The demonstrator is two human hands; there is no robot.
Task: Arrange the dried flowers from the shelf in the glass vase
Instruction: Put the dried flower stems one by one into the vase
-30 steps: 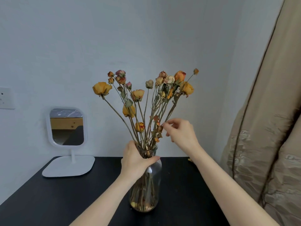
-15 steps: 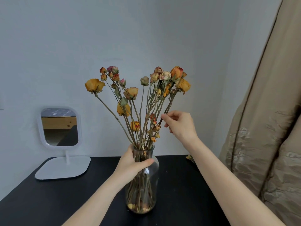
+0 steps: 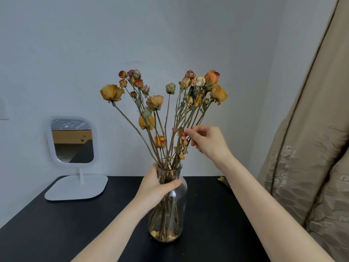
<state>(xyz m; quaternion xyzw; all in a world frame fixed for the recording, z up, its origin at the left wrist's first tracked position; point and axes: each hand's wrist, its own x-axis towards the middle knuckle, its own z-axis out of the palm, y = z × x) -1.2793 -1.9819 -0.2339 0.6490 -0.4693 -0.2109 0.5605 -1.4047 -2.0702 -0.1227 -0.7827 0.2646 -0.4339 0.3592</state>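
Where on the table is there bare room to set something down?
Bare table in front of the mirror base, and between that base and the vase. A smaller patch lies between vase and right forearm. Crowded: the vase neck, gripped by the left hand; the flowers, pinched by the right hand; the back right corner, where a yellow sprig lies.

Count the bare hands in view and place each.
2. The left hand grips the clear glass vase by its neck; the right hand pinches stems of the dried yellow-orange flowers above it.
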